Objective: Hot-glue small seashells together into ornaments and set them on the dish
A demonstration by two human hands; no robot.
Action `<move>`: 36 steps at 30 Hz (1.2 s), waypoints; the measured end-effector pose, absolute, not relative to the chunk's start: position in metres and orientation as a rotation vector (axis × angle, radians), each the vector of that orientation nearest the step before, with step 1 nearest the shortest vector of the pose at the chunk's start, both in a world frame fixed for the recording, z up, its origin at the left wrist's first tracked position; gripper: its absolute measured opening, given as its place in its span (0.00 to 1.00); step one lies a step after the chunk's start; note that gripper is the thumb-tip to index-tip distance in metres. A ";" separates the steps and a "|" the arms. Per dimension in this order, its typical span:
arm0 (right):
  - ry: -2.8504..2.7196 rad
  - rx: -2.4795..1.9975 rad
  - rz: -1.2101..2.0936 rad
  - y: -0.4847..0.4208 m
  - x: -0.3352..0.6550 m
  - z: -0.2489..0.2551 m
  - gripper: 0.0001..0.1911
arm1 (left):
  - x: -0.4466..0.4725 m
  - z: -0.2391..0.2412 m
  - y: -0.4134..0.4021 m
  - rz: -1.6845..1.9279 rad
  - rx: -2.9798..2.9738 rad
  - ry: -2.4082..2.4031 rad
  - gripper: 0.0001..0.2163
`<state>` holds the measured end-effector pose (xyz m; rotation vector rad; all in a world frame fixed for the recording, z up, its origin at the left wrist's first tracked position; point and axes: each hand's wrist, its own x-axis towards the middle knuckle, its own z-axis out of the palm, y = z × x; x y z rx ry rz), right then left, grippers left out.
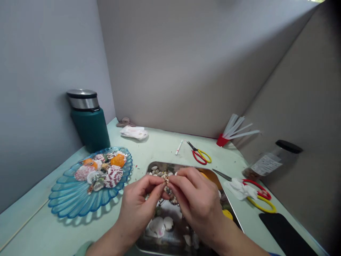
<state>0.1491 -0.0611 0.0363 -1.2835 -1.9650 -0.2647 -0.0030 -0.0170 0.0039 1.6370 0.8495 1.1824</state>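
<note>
Over a metal tray (pixel 231 204) of shells, my left hand (pixel 142 199) and my right hand (pixel 198 201) meet fingertip to fingertip. Between them they pinch a small speckled brown-and-white shell (pixel 166 179), mostly covered by the fingers. More small shell pieces seem to hang just below the fingertips, but how they are joined I cannot tell. White shells (pixel 157 227) lie in the tray under my hands, with yellow ones (pixel 227 214) at its right side. My hands hide much of the tray's middle.
A blue scalloped plate (pixel 71 202) of shells sits left, before a green bottle (pixel 92 128). Small scissors (pixel 199 153) lie behind the tray. Larger scissors (pixel 259 199) with white tissue (pixel 238 187), a black phone-like slab (pixel 285 233), a tilted jar (pixel 271 160) and a red cup of sticks (pixel 222 140) stand right.
</note>
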 end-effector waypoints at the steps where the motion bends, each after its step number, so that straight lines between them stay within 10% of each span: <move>1: -1.968 -1.288 -0.259 -0.061 0.149 0.036 0.07 | -0.003 0.004 -0.017 1.179 1.613 0.849 0.03; 36: -1.413 -1.503 0.875 -0.057 0.151 0.042 0.07 | 0.005 0.007 -0.018 0.917 0.948 0.716 0.06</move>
